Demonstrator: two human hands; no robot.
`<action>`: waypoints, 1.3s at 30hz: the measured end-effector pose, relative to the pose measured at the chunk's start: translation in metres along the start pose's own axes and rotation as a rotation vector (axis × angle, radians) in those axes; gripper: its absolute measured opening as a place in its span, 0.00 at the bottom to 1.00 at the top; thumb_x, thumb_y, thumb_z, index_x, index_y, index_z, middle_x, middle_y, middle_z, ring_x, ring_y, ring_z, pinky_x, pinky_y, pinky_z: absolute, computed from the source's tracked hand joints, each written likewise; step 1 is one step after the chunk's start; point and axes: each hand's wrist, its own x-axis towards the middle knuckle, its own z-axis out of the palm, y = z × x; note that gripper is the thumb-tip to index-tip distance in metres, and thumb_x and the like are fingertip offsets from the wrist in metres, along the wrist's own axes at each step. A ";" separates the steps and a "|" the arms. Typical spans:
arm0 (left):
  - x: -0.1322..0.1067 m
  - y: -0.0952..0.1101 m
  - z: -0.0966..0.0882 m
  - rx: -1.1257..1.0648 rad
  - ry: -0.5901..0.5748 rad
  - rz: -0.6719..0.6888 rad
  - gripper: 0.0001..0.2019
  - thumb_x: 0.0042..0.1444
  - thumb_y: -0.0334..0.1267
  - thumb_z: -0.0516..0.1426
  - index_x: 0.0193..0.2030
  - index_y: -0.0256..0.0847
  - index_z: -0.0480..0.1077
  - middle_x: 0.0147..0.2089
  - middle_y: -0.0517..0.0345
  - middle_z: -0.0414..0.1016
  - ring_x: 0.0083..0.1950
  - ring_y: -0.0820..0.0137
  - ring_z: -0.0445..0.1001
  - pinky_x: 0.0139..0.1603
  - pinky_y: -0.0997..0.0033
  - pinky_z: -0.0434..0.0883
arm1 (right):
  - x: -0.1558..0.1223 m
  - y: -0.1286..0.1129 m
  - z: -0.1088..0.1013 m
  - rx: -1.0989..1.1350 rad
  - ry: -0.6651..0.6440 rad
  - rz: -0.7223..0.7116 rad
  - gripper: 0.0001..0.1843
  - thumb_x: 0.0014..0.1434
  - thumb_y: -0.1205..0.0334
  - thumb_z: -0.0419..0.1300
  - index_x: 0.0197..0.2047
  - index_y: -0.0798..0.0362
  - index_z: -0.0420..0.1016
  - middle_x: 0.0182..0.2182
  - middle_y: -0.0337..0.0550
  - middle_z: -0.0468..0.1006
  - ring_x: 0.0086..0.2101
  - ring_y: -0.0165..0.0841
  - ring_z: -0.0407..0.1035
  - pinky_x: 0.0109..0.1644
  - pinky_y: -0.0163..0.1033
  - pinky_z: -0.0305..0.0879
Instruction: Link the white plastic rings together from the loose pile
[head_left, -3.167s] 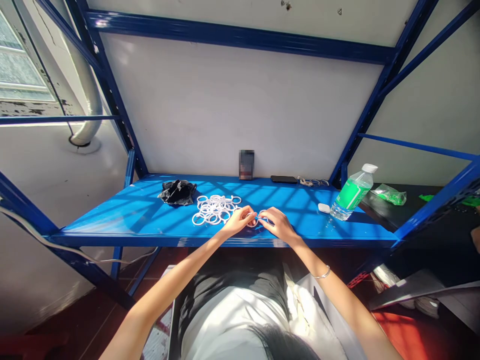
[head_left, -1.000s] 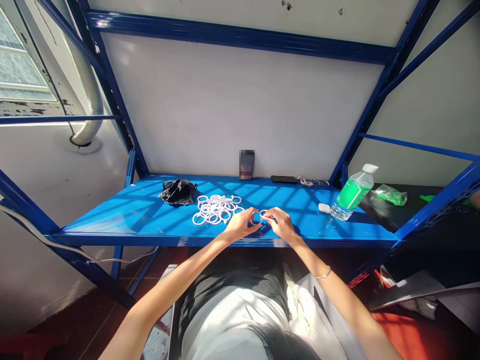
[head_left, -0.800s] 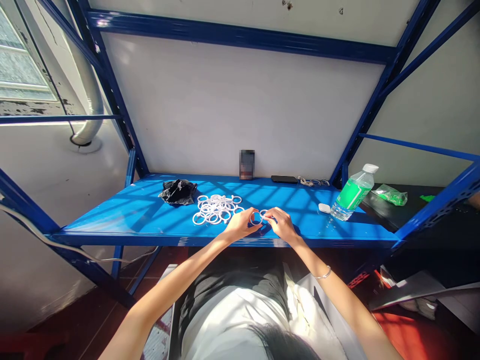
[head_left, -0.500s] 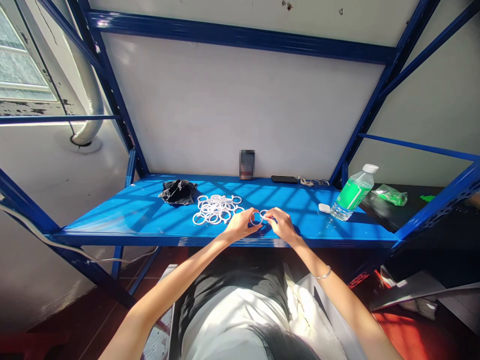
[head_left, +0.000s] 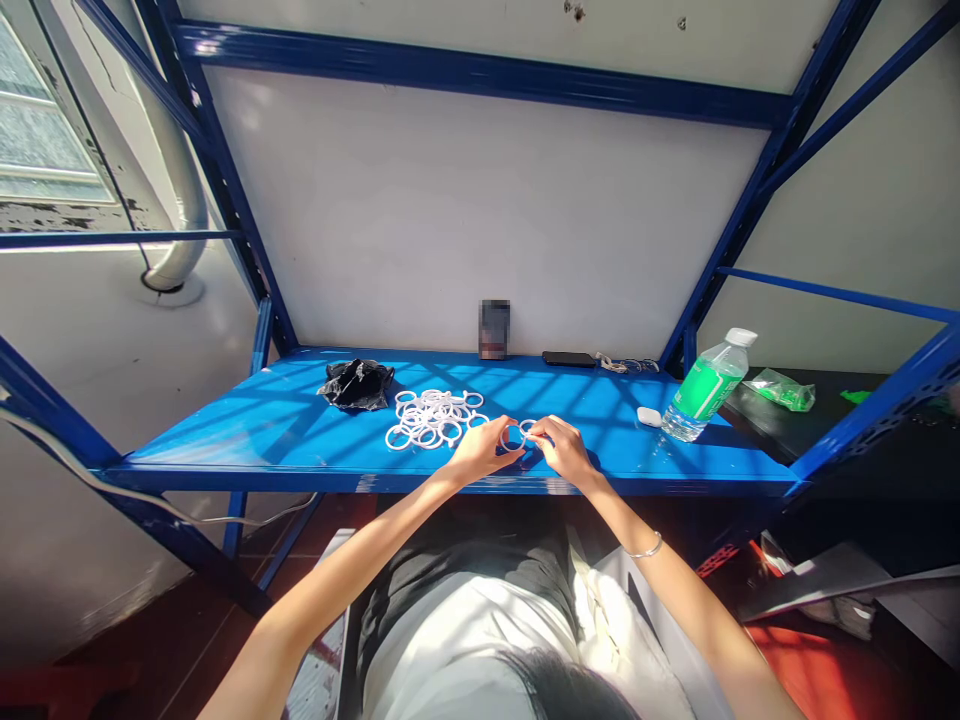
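Note:
My left hand (head_left: 480, 450) and my right hand (head_left: 564, 450) meet over the front of the blue shelf (head_left: 225, 440). Both pinch small white rings (head_left: 517, 434) held between the fingertips, just above the shelf surface. A pile of several more white rings (head_left: 431, 417) lies on the shelf just left of my left hand. A silver bracelet (head_left: 643, 549) circles my right wrist.
A crumpled black bag (head_left: 355, 383) lies behind the pile. A green-labelled water bottle (head_left: 705, 386) and a small white case (head_left: 648, 416) stand at the right. A dark phone (head_left: 568, 358) and a small upright card (head_left: 493, 329) rest against the back wall. Blue rack posts flank both sides.
Since 3.2 s ago both hands have shifted slightly right and toward the front edge with the rings. Over the last second nothing has visibly moved.

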 end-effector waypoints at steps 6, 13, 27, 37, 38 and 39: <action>0.000 -0.001 0.000 -0.016 -0.006 -0.002 0.19 0.58 0.52 0.56 0.50 0.42 0.66 0.35 0.57 0.73 0.30 0.70 0.71 0.26 0.74 0.64 | 0.000 0.001 0.001 0.004 0.003 -0.011 0.06 0.64 0.66 0.56 0.35 0.50 0.72 0.29 0.43 0.76 0.32 0.36 0.72 0.34 0.38 0.67; 0.000 -0.003 0.001 -0.034 -0.002 0.005 0.20 0.57 0.53 0.56 0.50 0.42 0.66 0.35 0.57 0.73 0.31 0.69 0.72 0.26 0.74 0.65 | -0.001 0.003 0.002 0.003 -0.001 0.001 0.06 0.64 0.64 0.56 0.35 0.49 0.73 0.30 0.42 0.77 0.32 0.36 0.72 0.35 0.38 0.68; -0.001 0.000 -0.001 -0.036 0.068 0.030 0.20 0.59 0.52 0.55 0.52 0.42 0.63 0.36 0.58 0.72 0.30 0.71 0.70 0.28 0.74 0.67 | 0.003 -0.002 -0.002 -0.010 -0.089 0.061 0.07 0.66 0.60 0.55 0.44 0.48 0.74 0.34 0.43 0.78 0.36 0.36 0.74 0.38 0.39 0.71; -0.001 0.002 -0.007 -0.265 0.017 -0.001 0.26 0.58 0.53 0.55 0.60 0.43 0.60 0.40 0.56 0.72 0.33 0.71 0.71 0.28 0.75 0.69 | 0.004 -0.005 -0.004 -0.037 -0.097 0.004 0.09 0.68 0.59 0.52 0.40 0.49 0.72 0.32 0.43 0.78 0.33 0.36 0.73 0.35 0.38 0.68; 0.000 0.001 -0.007 -0.301 0.019 -0.010 0.27 0.58 0.53 0.56 0.60 0.42 0.60 0.40 0.56 0.72 0.33 0.71 0.72 0.29 0.75 0.69 | 0.005 -0.005 -0.004 -0.041 -0.096 -0.005 0.09 0.68 0.59 0.51 0.41 0.48 0.72 0.32 0.43 0.78 0.33 0.36 0.73 0.35 0.37 0.68; 0.001 0.000 -0.007 -0.335 0.024 -0.017 0.28 0.57 0.54 0.56 0.60 0.42 0.61 0.40 0.56 0.72 0.34 0.71 0.72 0.29 0.75 0.70 | 0.005 -0.005 -0.004 -0.045 -0.091 -0.013 0.10 0.68 0.59 0.51 0.41 0.48 0.72 0.32 0.42 0.78 0.34 0.36 0.73 0.35 0.37 0.68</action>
